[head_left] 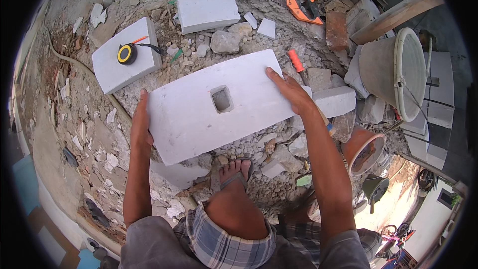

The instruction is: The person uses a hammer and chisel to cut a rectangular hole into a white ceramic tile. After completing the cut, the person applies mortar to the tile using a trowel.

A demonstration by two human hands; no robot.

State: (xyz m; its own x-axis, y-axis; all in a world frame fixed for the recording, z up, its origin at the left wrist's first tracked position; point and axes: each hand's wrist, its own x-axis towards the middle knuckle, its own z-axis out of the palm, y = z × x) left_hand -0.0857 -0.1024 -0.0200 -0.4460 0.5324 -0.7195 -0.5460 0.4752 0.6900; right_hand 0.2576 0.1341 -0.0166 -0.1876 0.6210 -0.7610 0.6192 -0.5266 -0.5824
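Observation:
Between my two hands is a long white lightweight concrete block [189, 119] with a square hole cut near its middle. My left hand [141, 122] presses against its left end, and my right hand [291, 91] grips the right end with the thumb on the top face. The block tilts slightly, its right end farther away. Just beyond my right hand lies a tool with a red handle [295, 61]. A smaller block [112, 62] to the left carries a yellow and black tape measure [127, 54] and an orange pencil-like stick [140, 40].
Another white block [209, 11] sits at the far side. A handsaw with an orange handle [304, 7] lies beyond the rubble. At right are a tipped white bucket [386, 72], a reddish bucket [362, 152] and a wooden beam [398, 14]. Broken stones surround my sandalled foot [235, 174].

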